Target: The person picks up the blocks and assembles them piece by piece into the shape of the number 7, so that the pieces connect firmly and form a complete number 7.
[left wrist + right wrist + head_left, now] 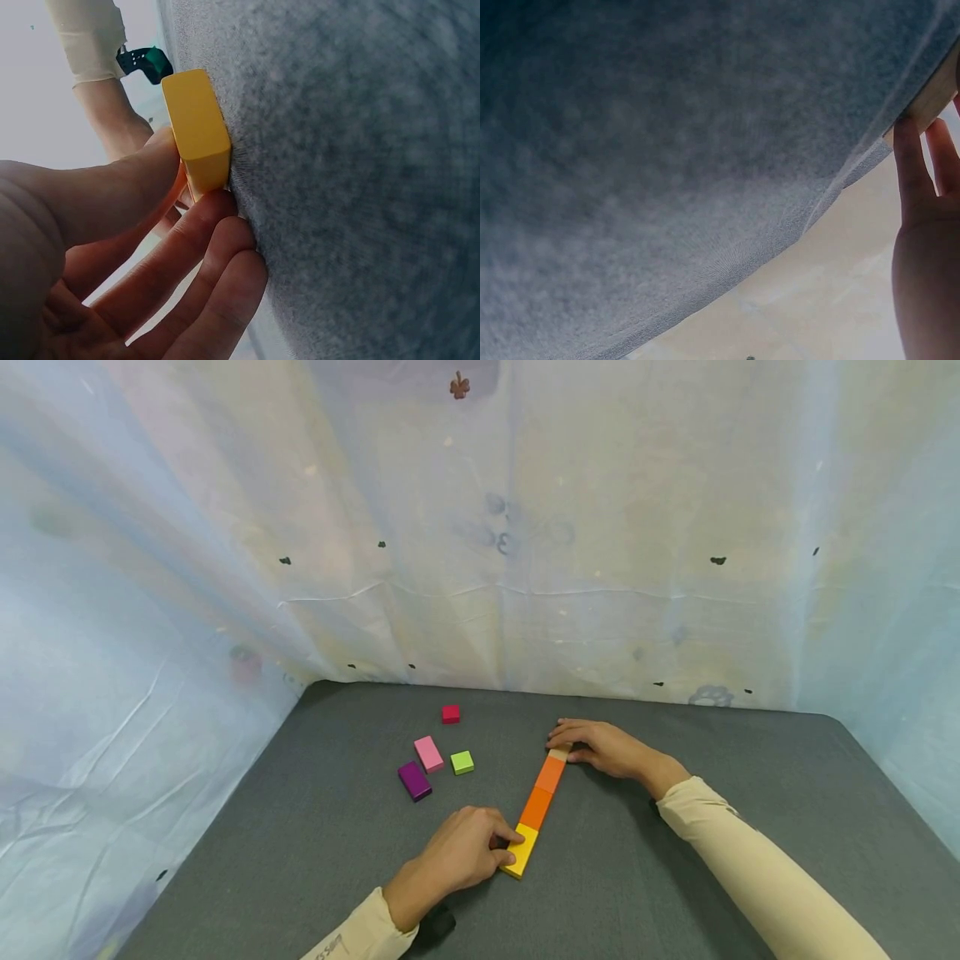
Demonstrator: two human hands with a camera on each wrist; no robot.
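A straight row of flat blocks lies on the grey table: a yellow block [527, 850] nearest me, an orange block [536, 808], a lighter orange block [551, 774], and a beige block [560, 752] at the far end. My left hand [461, 847] grips the yellow block, its thumb and curled fingers on it. In the left wrist view the end of that yellow block [196, 116] faces the camera. At the row's far end my right hand [611, 750] holds the beige block between thumb and fingers, partly covering it.
Left of the row lie a purple block [415, 782], a pink block [429, 754], a lime green block [462, 762] and, farther back, a red block [451, 714]. A pale hanging sheet [570, 635] borders the table [322, 827] at the back and sides.
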